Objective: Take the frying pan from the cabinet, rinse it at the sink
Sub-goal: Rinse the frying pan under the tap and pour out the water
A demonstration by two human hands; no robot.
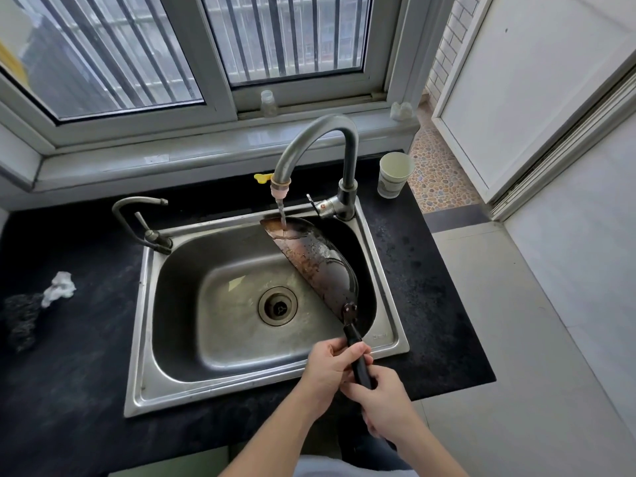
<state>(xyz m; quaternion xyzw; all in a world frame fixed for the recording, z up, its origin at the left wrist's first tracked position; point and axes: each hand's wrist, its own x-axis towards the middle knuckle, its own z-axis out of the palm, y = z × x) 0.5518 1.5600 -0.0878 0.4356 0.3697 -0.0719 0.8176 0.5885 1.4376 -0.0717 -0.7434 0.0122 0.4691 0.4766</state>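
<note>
While water runs, both hands (354, 376) grip frying pan (316, 263)

Barred window (213, 46) at 12 o'clock; black worktop (423, 270) below; pale floor tiles (537, 321) at 3 o'clock.

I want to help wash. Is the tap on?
On. Water runs from the big tap onto the tilted frying pan.
</note>
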